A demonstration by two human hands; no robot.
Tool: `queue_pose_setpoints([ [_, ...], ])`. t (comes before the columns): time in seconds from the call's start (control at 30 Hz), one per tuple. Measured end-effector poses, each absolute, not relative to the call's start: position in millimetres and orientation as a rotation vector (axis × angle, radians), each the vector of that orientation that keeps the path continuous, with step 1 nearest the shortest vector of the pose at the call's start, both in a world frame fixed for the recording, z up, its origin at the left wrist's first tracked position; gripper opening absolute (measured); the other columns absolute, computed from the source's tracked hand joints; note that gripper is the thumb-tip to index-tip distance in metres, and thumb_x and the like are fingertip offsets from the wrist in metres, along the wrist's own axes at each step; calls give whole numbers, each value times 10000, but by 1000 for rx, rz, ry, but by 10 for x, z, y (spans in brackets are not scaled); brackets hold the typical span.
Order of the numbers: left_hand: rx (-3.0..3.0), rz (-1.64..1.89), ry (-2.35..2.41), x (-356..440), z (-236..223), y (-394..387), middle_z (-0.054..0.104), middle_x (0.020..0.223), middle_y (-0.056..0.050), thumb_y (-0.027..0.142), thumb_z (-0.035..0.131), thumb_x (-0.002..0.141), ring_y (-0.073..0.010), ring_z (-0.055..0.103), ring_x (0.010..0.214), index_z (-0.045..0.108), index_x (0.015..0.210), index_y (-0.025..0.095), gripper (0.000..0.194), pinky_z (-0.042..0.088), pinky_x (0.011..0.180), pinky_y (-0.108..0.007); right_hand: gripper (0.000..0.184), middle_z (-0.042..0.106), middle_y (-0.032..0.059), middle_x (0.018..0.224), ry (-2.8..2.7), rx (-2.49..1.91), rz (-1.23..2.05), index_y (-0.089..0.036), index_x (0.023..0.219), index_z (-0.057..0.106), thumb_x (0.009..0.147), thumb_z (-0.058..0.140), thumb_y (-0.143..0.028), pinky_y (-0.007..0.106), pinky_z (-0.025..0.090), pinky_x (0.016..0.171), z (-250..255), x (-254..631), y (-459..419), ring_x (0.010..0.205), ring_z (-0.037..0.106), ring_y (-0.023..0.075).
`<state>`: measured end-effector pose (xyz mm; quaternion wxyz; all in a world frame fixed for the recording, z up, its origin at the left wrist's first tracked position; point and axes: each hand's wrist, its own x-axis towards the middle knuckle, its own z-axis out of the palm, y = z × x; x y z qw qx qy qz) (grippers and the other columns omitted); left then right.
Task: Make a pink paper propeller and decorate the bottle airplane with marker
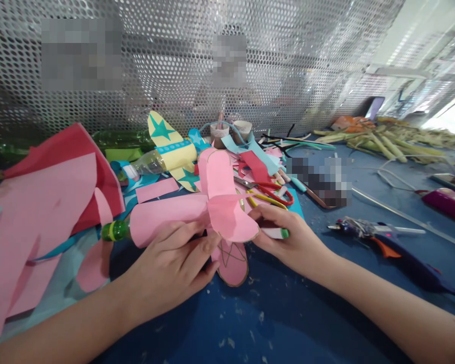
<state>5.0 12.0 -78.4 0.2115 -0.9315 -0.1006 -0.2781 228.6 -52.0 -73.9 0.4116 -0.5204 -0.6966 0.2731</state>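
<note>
A bottle wrapped in pink paper (167, 215) lies on the blue table, its green neck (116, 230) pointing left and pink paper wings (222, 194) across it. My left hand (170, 268) is closed around the wrapped body from below, thumb pressing the paper near the wings. My right hand (288, 237) is closed on a small white stick with a green tip (276, 233), held right beside the lower wing (233, 260). That wing carries a drawn star.
A yellow and teal bottle plane (170, 151) lies behind. Pink and red paper sheets (41, 212) pile at the left. Scissors with red and yellow handles (267, 194), a glue gun (382, 240), paper scraps, cups and a perforated metal wall surround the work.
</note>
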Motion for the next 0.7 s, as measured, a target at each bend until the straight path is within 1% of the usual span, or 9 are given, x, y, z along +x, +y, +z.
queue_pose_setpoints([
  [0.13, -2585, -768, -280, 55, -769, 115, 714, 875, -135, 189, 460, 913, -270, 647, 900, 577, 1050, 84, 209, 543, 747, -392, 88, 607, -4, 744, -1758, -1304, 709, -197, 795, 558, 871, 557, -152, 235, 437, 588, -734, 2274, -526, 647, 541, 128],
  [0.3, -2580, -768, -264, 62, -773, 113, 710, 886, -135, 189, 461, 910, -269, 645, 897, 580, 1056, 74, 221, 537, 749, -387, 73, 607, -2, 760, -1736, -1283, 726, -189, 811, 562, 867, 563, -142, 227, 433, 592, -739, 2260, -521, 662, 554, 123],
  [0.4, -2576, -759, -274, 55, -778, 111, 710, 863, -122, 205, 476, 901, -270, 648, 907, 579, 1058, 87, 222, 536, 767, -388, 101, 582, -16, 719, -1743, -1278, 710, -190, 774, 547, 855, 565, -133, 223, 420, 578, -752, 2261, -518, 633, 526, 117],
  [0.5, -2576, -744, -279, 48, -773, 115, 713, 866, -110, 203, 477, 896, -261, 651, 907, 575, 1061, 107, 214, 539, 766, -383, 92, 577, -14, 723, -1737, -1287, 715, -190, 777, 548, 852, 561, -138, 226, 414, 575, -766, 2268, -527, 634, 513, 119],
  [0.7, -2608, -732, -279, 32, -788, 120, 719, 883, -120, 201, 502, 896, -282, 645, 933, 560, 1090, 74, 239, 542, 774, -408, 106, 568, -16, 720, -1720, -1307, 748, -194, 761, 538, 860, 554, -159, 235, 416, 584, -770, 2274, -532, 631, 500, 122],
])
